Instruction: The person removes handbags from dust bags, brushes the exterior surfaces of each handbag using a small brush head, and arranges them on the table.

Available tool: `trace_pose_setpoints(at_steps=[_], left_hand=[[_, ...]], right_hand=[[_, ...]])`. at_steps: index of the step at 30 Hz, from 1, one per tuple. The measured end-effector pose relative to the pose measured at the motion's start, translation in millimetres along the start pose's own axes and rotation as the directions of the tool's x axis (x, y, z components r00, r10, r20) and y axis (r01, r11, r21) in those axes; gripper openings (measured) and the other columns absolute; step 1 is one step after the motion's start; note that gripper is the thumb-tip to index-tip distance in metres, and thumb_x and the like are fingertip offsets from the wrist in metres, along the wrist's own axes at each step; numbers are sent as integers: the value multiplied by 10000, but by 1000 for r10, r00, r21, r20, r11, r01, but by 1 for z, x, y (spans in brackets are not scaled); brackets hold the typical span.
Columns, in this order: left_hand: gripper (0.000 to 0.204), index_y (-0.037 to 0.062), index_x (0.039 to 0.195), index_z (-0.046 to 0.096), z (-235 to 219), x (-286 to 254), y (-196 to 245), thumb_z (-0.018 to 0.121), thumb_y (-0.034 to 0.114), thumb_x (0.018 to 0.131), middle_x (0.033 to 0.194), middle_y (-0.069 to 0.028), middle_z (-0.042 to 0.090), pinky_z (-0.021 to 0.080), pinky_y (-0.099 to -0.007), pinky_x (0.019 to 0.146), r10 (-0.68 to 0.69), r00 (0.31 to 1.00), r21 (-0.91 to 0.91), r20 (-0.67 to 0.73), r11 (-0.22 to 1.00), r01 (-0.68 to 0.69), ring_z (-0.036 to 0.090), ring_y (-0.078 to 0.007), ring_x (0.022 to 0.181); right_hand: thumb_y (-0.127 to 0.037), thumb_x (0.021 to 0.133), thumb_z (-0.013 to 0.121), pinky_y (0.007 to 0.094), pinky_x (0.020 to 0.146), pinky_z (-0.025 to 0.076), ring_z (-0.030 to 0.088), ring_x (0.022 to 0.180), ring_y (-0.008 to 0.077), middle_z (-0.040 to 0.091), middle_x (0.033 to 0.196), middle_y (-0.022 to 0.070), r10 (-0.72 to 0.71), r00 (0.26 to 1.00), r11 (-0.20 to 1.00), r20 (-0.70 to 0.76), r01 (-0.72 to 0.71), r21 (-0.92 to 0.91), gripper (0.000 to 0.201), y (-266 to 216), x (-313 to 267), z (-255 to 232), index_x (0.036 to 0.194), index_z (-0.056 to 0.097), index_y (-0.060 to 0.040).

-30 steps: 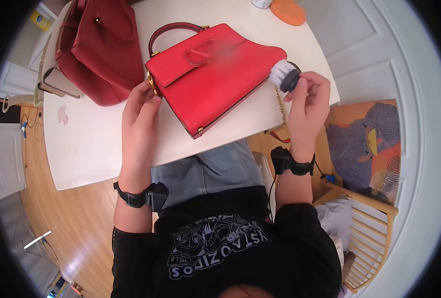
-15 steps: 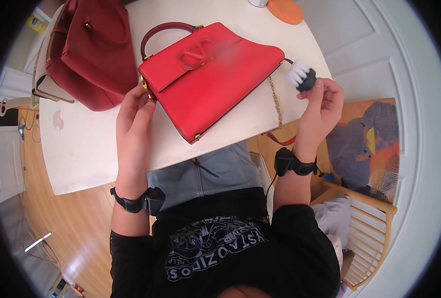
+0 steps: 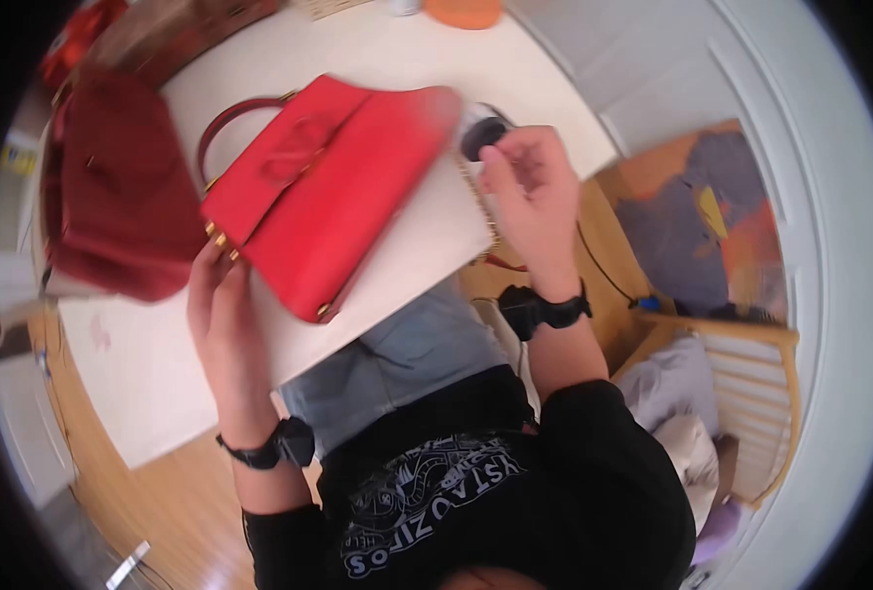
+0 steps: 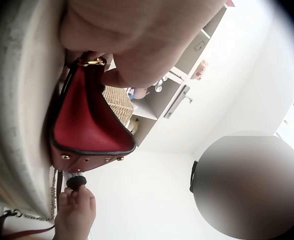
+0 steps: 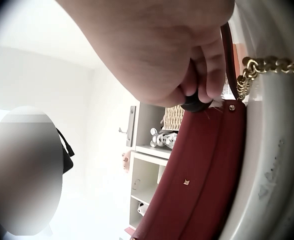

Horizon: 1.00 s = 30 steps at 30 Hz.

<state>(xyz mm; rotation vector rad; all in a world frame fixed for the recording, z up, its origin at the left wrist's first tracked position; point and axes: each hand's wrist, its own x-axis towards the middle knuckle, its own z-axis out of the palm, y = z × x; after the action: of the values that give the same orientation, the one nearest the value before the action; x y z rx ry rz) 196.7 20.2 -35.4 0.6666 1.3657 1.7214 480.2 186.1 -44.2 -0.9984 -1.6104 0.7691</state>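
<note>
A red handbag [image 3: 348,197] with a top handle and a raised emblem lies tilted on the white table. My left hand [image 3: 222,310] grips its near left side by the gold hardware [image 4: 93,62], thumb and fingers around the edge. In my right hand [image 3: 538,202] is a small round brush [image 3: 482,138] with a black grip and white bristles, pinched between thumb and fingers. Its bristles are right at the bag's base [image 5: 207,150], near the chain end, in the right wrist view. A gold chain strap [image 3: 482,206] hangs beside that end.
A darker red bag [image 3: 126,187] stands to the left on the table [image 3: 530,74]. An orange round pad [image 3: 464,12] lies at the far edge. A wooden chair [image 3: 751,393] with cushions and a printed picture [image 3: 692,221] are off to the right.
The head view has turned, shifting the bag left and lower in it. My right hand drew the brush away from the bag's right end, then brought it back close. My left hand keeps its grip.
</note>
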Motion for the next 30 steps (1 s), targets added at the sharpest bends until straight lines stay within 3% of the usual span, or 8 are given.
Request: trace_pose_setpoints(at_steps=[5,10,12,16,19,22,28,30], left_hand=[[437,-106,1468,478,-1,2,-8,497,98,1081,1426,-184,601,426,-395,1167,43,999,1,-20,999,-43,570,-244,1352],[437,-112,1469,465,2,1,-6,486,100,1087,1441,-200,581,424,-411,1167,46,999,5,13,999,-46,562,-250,1355],[445,-114,1475,462,1,2,-5,488,101,1086,1446,-200,575,423,-410,1165,52,999,45,10,998,-52,563,-253,1352],[453,-112,1484,459,3,2,-5,485,102,1086,1447,-188,576,425,-406,1159,58,998,28,29,998,-59,564,-243,1347],[453,-107,1484,471,8,-5,3,487,110,1088,1443,-170,582,430,-402,1148,45,999,75,30,996,-47,569,-232,1336],[450,-103,1482,483,2,1,-2,490,118,1090,1439,-159,588,435,-400,1140,66,998,95,18,993,-67,574,-224,1324],[447,-102,1478,489,-1,0,-7,500,120,1090,1429,-163,599,436,-397,1144,61,998,53,-11,997,-60,584,-229,1318],[447,-104,1477,484,1,1,-7,502,116,1088,1434,-173,604,440,-388,1149,36,999,6,-9,999,-36,593,-229,1322]], right_hand=[[1,1014,686,217,646,507,639,742,56,668,886,36,157,985,892,77,-175,418,116,-4,-1,2,1077,589,-9],[-46,1052,655,240,682,542,660,741,84,686,930,40,117,993,948,18,-117,296,103,-16,18,-21,1114,585,-3],[-64,1056,658,248,697,555,672,748,95,691,957,49,162,982,901,-100,-106,421,110,-18,24,-21,1122,594,-4],[13,1015,646,239,663,549,679,765,92,683,939,45,124,982,939,145,-163,303,107,-7,14,-6,1108,598,-9],[-2,1000,683,239,650,536,669,760,85,673,911,40,73,994,973,82,-89,215,122,-13,15,-8,1092,603,-7],[-8,998,694,237,641,524,661,758,77,665,881,30,124,988,908,-95,-74,411,112,-13,20,-9,1069,608,-3],[-21,1029,670,231,642,520,660,752,70,679,868,18,69,992,975,104,-89,203,61,-17,11,-10,1064,621,-12],[-49,1022,692,231,644,514,657,742,73,685,872,23,144,987,953,-75,-118,278,84,-21,12,-17,1068,629,-20]])
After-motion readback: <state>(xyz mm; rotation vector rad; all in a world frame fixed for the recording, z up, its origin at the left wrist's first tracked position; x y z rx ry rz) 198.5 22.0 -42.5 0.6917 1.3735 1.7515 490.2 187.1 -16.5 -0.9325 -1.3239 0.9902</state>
